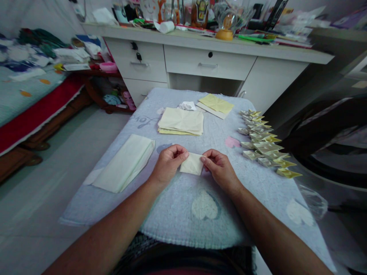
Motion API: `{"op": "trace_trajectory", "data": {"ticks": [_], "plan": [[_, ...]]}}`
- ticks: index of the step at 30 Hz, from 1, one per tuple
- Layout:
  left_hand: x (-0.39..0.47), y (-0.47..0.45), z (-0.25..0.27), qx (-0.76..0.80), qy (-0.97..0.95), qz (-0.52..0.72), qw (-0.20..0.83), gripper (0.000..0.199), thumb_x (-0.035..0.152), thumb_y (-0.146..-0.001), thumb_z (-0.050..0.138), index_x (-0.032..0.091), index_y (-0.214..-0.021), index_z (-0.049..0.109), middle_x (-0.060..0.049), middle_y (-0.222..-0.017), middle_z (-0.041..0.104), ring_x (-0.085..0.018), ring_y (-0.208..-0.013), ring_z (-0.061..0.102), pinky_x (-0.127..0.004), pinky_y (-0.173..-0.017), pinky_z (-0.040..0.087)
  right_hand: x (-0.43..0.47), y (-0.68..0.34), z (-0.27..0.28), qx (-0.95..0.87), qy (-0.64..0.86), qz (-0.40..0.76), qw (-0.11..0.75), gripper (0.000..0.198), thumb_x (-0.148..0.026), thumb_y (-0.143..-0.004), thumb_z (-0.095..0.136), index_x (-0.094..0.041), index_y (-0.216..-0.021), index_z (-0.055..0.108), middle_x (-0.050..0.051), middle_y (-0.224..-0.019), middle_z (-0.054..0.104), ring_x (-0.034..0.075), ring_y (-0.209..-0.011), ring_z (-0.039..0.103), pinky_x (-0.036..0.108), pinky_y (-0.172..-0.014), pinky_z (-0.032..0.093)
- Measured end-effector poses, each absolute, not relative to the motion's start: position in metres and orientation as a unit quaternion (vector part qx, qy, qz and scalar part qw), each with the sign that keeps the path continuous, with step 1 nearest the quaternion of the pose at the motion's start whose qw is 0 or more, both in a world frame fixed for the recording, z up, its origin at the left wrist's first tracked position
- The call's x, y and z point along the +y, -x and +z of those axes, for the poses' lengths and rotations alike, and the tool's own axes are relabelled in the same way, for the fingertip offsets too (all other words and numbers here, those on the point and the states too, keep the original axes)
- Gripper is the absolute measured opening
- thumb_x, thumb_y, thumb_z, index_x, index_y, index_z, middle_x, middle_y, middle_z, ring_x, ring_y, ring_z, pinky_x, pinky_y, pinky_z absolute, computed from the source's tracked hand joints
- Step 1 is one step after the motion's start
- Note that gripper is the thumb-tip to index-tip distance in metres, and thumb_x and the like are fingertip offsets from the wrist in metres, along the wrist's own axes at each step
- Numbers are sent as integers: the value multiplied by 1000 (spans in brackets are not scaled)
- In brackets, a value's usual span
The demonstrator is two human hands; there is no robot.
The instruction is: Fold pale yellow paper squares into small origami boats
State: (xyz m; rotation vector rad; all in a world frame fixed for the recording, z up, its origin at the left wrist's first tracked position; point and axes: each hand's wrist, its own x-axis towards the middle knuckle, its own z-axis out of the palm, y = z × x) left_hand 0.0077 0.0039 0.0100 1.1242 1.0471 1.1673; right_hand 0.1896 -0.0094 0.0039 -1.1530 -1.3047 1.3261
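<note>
Cream paper (192,165) is pinched at opposite sides by my left hand (171,158) and right hand (220,167), presumably to hold it taut and level.

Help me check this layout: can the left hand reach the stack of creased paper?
Probably yes: the stack of creased paper lies just beyond the left hand, with nothing visible between them, though that hand grips the folded paper.

Single camera, up on person's head. Faces forward, tipped down past forearms (123,215) to tabletop (177,208). Hands (169,162) near, just below middle of frame; white drawers (189,63) farther off, toward top. Wide view: bed (28,101) at left edge, lap (183,261) at bottom edge.
</note>
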Motion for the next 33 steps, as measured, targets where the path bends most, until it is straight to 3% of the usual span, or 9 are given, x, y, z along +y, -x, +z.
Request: {"op": "trace_trajectory", "data": {"ticks": [8,14,17,22,26,33], "plan": [[8,-5,2,452,-541,404,583,19,33,-76,66,15,-82,63,1,-70,59,-12,-65,52,-24,-62,38,-9,-191,7,-510,470,550,465,28,-43,-83,64,-18,-71,57,-4,-61,48,10,-56,41,23,-53,33],[8,-5,5,455,-547,427,558,17,32,-80,61,16,-79,60,5,-59,48,-10,-56,42,-23,-55,32,-9,-190,5,-512,452,567,460,28,-45,-80,67,-19,-84,58,-2,-72,55,11,-61,47,23,-56,36],[8,-5,7,457,-538,441,554,16,32,-80,60,16,-79,59,6,-58,46,-9,-54,41,-23,-54,32,-8,-192,2,-537,461,558,433,30,-46,-79,68,-19,-76,56,-4,-65,51,10,-57,42,23,-54,33],[7,-4,5,458,-564,429,536,17,31,-77,66,16,-77,58,3,-68,53,-11,-63,49,-23,-60,38,-9,-192,2,-568,465,527,428,30,-45,-81,66,-18,-71,55,-4,-61,48,10,-56,40,24,-53,31],[5,-5,4,438,-588,402,548,22,37,-80,66,16,-87,63,0,-76,60,-13,-69,55,-24,-63,42,-13,-190,6,-597,469,513,399,28,-43,-81,66,-18,-71,56,-4,-61,49,10,-56,40,24,-53,31],[1,-8,7,421,-618,374,548,26,40,-84,62,15,-77,63,2,-67,56,-11,-61,49,-21,-56,38,-16,-186,9,-599,442,534,401,31,-47,-85,61,-18,-77,60,-2,-63,52,11,-58,43,23,-54,34]]}}
